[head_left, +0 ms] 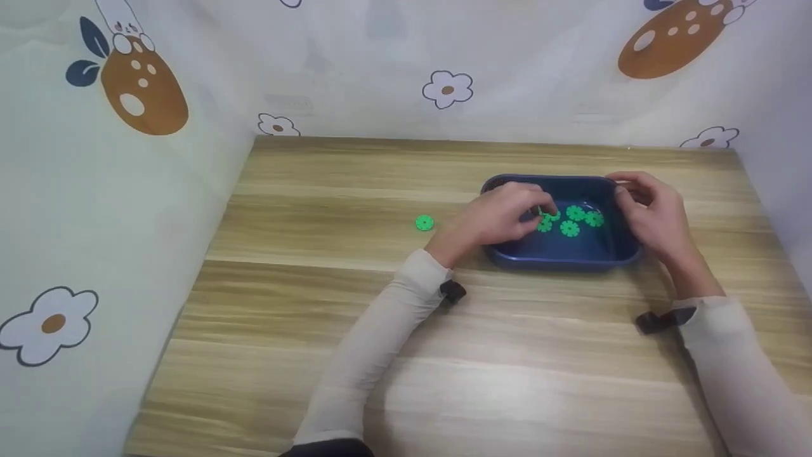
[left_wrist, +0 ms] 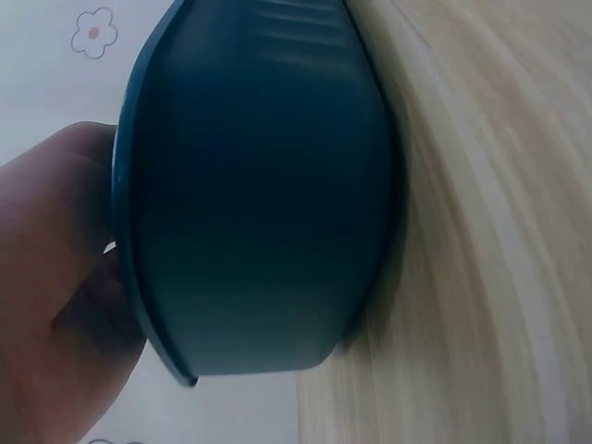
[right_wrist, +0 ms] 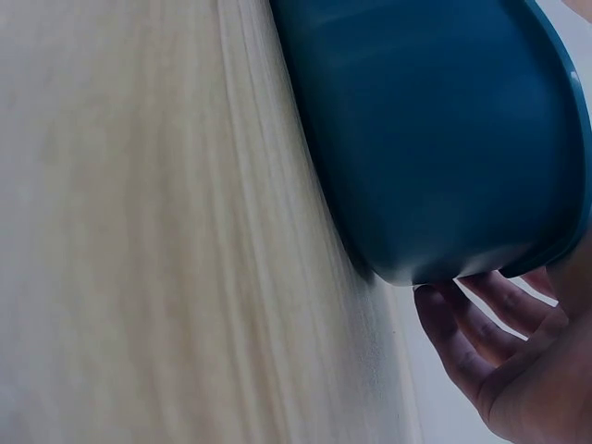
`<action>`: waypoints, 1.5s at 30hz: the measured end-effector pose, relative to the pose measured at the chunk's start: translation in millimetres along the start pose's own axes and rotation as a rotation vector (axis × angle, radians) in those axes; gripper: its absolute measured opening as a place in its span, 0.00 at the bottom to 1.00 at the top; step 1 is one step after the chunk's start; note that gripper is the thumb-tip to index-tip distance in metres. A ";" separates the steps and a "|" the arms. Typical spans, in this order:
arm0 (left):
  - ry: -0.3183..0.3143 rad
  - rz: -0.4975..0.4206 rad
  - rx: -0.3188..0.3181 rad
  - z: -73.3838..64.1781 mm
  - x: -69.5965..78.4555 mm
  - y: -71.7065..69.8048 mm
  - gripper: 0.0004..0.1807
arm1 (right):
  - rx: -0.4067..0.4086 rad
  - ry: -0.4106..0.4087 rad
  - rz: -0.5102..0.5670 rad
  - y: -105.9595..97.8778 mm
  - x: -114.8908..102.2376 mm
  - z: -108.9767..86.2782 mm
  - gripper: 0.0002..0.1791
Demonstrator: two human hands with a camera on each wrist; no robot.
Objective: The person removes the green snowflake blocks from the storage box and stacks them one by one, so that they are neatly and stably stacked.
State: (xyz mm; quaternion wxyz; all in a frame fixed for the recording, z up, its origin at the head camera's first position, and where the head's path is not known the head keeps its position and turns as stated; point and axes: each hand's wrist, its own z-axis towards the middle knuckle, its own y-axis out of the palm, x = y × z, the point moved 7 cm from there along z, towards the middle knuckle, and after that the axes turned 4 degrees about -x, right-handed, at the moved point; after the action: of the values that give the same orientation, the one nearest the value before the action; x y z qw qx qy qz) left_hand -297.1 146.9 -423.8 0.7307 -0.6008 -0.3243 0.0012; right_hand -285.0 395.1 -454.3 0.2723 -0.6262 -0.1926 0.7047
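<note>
A dark blue rectangular plastic tray (head_left: 564, 261) stands on the table with several green notched plastic discs (head_left: 569, 228) inside. My left hand (head_left: 501, 212) reaches over the tray's left side, its bent fingers down among the discs; whether a disc is pinched there cannot be told. The left wrist view shows only the tray's outer wall (left_wrist: 259, 185) and part of that hand above the rim. At the tray's right end my right hand (head_left: 656, 216) holds the rim, thumb at the inner side. In the right wrist view its fingers (right_wrist: 453, 338) touch the outer wall.
One more green disc (head_left: 424, 222) lies on the wooden table (head_left: 304, 304), left of the tray. White cloth walls (head_left: 355, 76) with printed flowers and brown shapes enclose the table at the back and sides. Dark straps (head_left: 452, 292) are worn at both wrists.
</note>
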 end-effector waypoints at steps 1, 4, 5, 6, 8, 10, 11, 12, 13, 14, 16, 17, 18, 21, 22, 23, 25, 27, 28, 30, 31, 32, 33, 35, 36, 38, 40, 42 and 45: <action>-0.009 0.004 -0.012 3.0 0.1 2.0 0.15 | -0.001 0.002 0.001 0.1 0.3 0.0 0.18; -0.044 0.013 -0.042 11.5 -1.8 8.1 0.16 | -0.004 0.007 0.006 0.7 1.1 0.2 0.18; -0.061 0.012 -0.050 13.8 -3.2 10.3 0.16 | -0.007 0.008 0.010 1.1 1.2 0.3 0.18; -0.073 0.010 -0.056 15.7 -4.7 12.6 0.17 | -0.009 0.011 0.011 1.5 1.4 0.4 0.18; -0.106 0.010 -0.069 18.3 -8.4 17.5 0.18 | -0.014 0.016 0.011 2.4 1.4 0.7 0.18; -0.147 0.014 -0.083 19.3 -12.8 22.2 0.19 | -0.021 0.020 0.009 3.3 1.0 1.2 0.18; -0.163 0.015 -0.086 19.4 -14.5 23.9 0.20 | -0.023 0.020 0.009 3.6 0.7 1.4 0.18; -0.176 0.017 -0.091 19.6 -16.1 25.7 0.20 | -0.023 0.022 0.007 3.4 0.6 1.5 0.18; -0.188 0.025 -0.097 19.6 -17.1 26.9 0.21 | -0.024 0.023 0.006 3.2 0.4 1.6 0.19; -0.194 0.034 -0.103 19.7 -17.7 27.9 0.21 | -0.023 0.023 0.005 3.0 0.1 1.7 0.19; -0.191 0.052 -0.113 20.4 -17.4 29.5 0.21 | -0.022 0.023 0.005 2.4 0.1 1.7 0.19; -0.184 0.069 -0.120 20.7 -16.8 30.2 0.21 | -0.020 0.021 0.008 2.3 -0.1 1.6 0.19; -0.178 0.089 -0.127 20.8 -16.2 31.2 0.21 | -0.019 0.018 0.008 2.2 0.0 1.5 0.19; -0.170 0.161 -0.147 21.3 -14.1 34.4 0.19 | -0.016 0.011 0.011 1.7 0.0 0.8 0.19; -0.173 0.184 -0.155 21.6 -13.5 35.7 0.19 | -0.014 0.010 0.011 1.2 0.2 0.6 0.19; -0.169 0.213 -0.161 22.0 -12.7 36.9 0.18 | -0.013 0.010 0.011 0.6 0.4 0.3 0.19; -0.179 0.252 -0.175 22.8 -12.0 39.1 0.17 | -0.009 0.013 0.008 -0.5 1.1 -0.1 0.19; -0.192 0.283 -0.186 23.4 -12.4 40.6 0.17 | -0.013 0.022 0.003 -0.8 2.0 -0.1 0.19; -0.201 0.290 -0.190 23.4 -12.7 40.7 0.17 | -0.016 0.026 0.003 -0.6 2.3 0.1 0.19; -0.214 0.301 -0.194 23.0 -13.4 40.7 0.17 | -0.023 0.036 0.001 -0.1 3.1 0.5 0.20; -0.219 0.302 -0.194 22.8 -13.8 40.5 0.17 | -0.027 0.041 -0.003 0.1 3.4 0.6 0.20; -0.226 0.300 -0.195 22.4 -14.3 40.4 0.18 | -0.031 0.048 -0.006 0.1 3.7 0.7 0.20; -0.231 0.296 -0.194 22.1 -14.5 40.1 0.18 | -0.033 0.051 -0.007 0.2 3.8 0.7 0.20; -0.239 0.291 -0.189 21.3 -14.5 39.6 0.18 | -0.036 0.053 -0.008 0.3 3.8 0.5 0.20; -0.242 0.289 -0.185 20.8 -14.4 39.4 0.18 | -0.036 0.054 -0.007 0.4 3.8 0.3 0.20; -0.242 0.282 -0.175 19.6 -13.5 38.9 0.18 | -0.037 0.052 -0.004 0.5 3.6 -0.1 0.20; -0.234 0.279 -0.162 18.7 -12.5 38.4 0.17 | -0.038 0.051 0.001 0.5 3.7 -0.5 0.20; -0.223 0.280 -0.153 18.0 -11.5 37.8 0.17 | -0.040 0.055 -0.001 0.2 3.9 -1.1 0.20; -0.208 0.278 -0.143 17.3 -10.7 37.3 0.18 | -0.045 0.063 -0.003 0.2 3.7 -1.6 0.21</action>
State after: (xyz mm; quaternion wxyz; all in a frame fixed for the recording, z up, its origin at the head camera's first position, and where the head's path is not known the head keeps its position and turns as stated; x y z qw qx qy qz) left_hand -299.3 168.3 -460.4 0.6412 -0.6871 -0.3112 0.1413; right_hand -283.7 397.1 -457.5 0.2652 -0.6537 -0.2008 0.6798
